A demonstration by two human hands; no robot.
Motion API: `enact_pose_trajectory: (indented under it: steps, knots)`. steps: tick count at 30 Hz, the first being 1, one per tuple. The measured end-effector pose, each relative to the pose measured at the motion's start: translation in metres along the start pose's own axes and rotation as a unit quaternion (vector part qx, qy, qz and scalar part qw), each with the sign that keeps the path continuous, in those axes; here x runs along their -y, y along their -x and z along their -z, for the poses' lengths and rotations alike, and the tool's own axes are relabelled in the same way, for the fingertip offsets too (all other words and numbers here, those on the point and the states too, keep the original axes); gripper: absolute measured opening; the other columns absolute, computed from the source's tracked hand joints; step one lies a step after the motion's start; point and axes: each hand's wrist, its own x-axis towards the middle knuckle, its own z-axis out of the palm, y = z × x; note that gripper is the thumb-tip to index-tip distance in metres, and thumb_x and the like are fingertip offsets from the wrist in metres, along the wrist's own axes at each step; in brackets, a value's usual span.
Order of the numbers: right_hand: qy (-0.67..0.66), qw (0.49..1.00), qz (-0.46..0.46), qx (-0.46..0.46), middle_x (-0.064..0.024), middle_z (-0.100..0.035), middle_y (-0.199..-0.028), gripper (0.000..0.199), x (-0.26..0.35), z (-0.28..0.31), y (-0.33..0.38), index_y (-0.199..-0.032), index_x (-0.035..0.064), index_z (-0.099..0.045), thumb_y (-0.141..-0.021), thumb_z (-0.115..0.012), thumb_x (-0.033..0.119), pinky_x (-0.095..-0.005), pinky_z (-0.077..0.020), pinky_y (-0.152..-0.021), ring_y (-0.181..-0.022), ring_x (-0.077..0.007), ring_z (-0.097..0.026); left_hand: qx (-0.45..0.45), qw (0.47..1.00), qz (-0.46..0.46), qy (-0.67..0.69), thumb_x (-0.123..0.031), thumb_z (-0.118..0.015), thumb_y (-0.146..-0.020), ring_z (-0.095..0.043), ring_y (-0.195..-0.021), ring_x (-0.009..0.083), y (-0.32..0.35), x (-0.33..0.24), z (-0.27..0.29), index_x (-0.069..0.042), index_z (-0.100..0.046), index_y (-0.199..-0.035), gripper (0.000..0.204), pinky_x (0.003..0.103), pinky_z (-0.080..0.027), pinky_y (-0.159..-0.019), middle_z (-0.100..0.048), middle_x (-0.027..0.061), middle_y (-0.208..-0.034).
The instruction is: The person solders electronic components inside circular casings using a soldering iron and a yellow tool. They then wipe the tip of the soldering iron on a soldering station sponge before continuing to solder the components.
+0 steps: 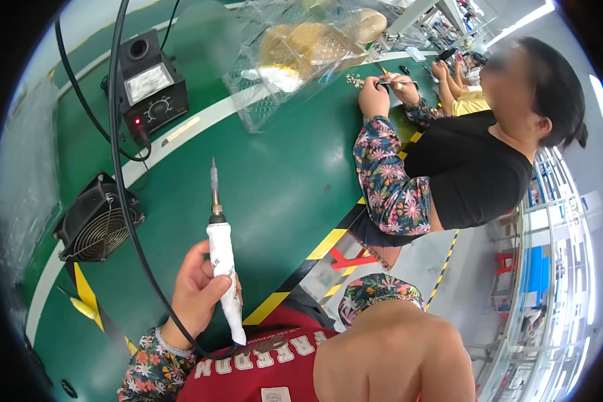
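Observation:
My left hand (201, 288) is closed around a soldering iron (224, 268) whose handle is wrapped in white. Its metal tip points up and away over the green bench, touching nothing. A black cord runs from the handle's lower end up past the left forearm. Raised close to the camera at the lower right is my right hand (395, 355), the floral sleeve cuff just beyond it. Only the back of this hand shows; its fingers are hidden. A soldering station (154, 100) with a glowing red light stands at the far left of the bench.
A black fan (100, 218) stands on the left, near a yellow-handled tool (82, 307). Clear plastic trays (275, 87) lie at the back. To the right a co-worker (476, 167) handles a thin tool beside small pale parts (355, 80). Striped tape (328, 242) marks the bench edge.

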Motion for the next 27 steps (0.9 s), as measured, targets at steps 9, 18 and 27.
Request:
enact_pose_trajectory:
  steps: [9, 18, 27]
  knots:
    - [0.012, 0.999, -0.029, -0.006, -0.0183, -0.062, -0.079, 0.033, -0.013, 0.056, -0.019, -0.096, -0.0107, -0.057, -0.086, -0.054, 0.020, -0.0297, -0.0368, -0.040, -0.048, -0.0210, -0.053, -0.044, 0.998, 0.026, -0.039, 0.003, -0.046, -0.072, -0.057, -0.061, 0.0197, -0.007, 0.000, 0.003, -0.004, -0.034, -0.125, 0.054, 0.032, -0.051, -0.053, -0.054, 0.0109, -0.076]
    - [0.014, 0.997, -0.038, -0.058, -0.0177, -0.061, -0.078, 0.029, -0.009, 0.079, -0.001, -0.093, -0.0088, -0.057, -0.086, -0.054, 0.019, -0.0294, -0.0372, -0.040, -0.048, -0.0209, -0.053, -0.014, 1.000, 0.018, -0.002, -0.009, -0.064, -0.077, -0.060, -0.073, 0.0200, -0.009, 0.007, 0.019, -0.004, -0.030, -0.128, 0.061, 0.034, -0.052, -0.063, -0.058, 0.0113, -0.085]
    - [0.047, 0.997, -0.042, -0.052, -0.0170, -0.061, -0.077, 0.026, -0.030, 0.069, 0.011, -0.090, -0.0069, -0.058, -0.086, -0.053, 0.019, -0.0292, -0.0376, -0.041, -0.049, -0.0208, -0.053, -0.018, 0.999, 0.039, 0.011, -0.004, -0.063, -0.076, -0.060, -0.070, 0.0191, -0.005, 0.006, 0.009, 0.000, -0.033, -0.126, 0.059, 0.033, -0.052, -0.060, -0.057, 0.0101, -0.084]
